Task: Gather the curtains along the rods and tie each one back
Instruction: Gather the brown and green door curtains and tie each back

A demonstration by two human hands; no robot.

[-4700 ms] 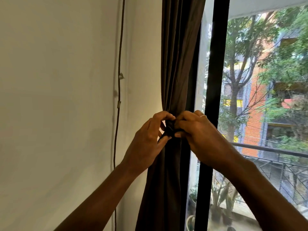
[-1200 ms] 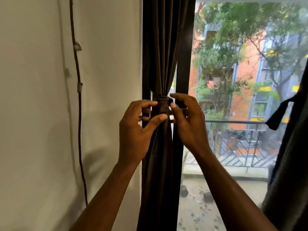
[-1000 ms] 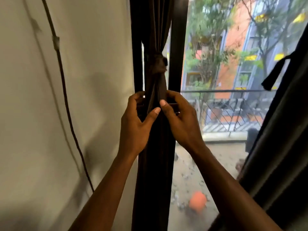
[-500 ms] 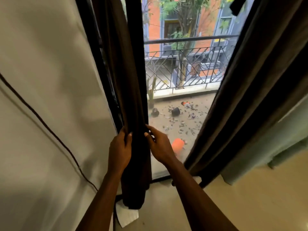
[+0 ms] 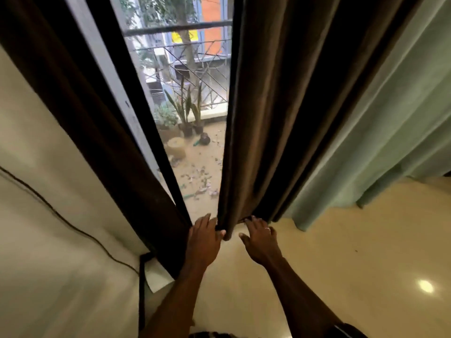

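brown curtain (image 5: 268, 118) top out of frame

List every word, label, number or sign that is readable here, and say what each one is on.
No text can be read.
Yellow panel, perhaps a sign, on the building outside: too blurred to read.
White paper on the floor: no print shows.

Forearms (image 5: 181, 296) bare to the wrists. R hand (image 5: 261, 240) w/ pale ring (image 5: 267, 229) on one finger. L hand (image 5: 203, 237) bare. Dark cuff (image 5: 347, 331), maybe a short sleeve, on R arm.
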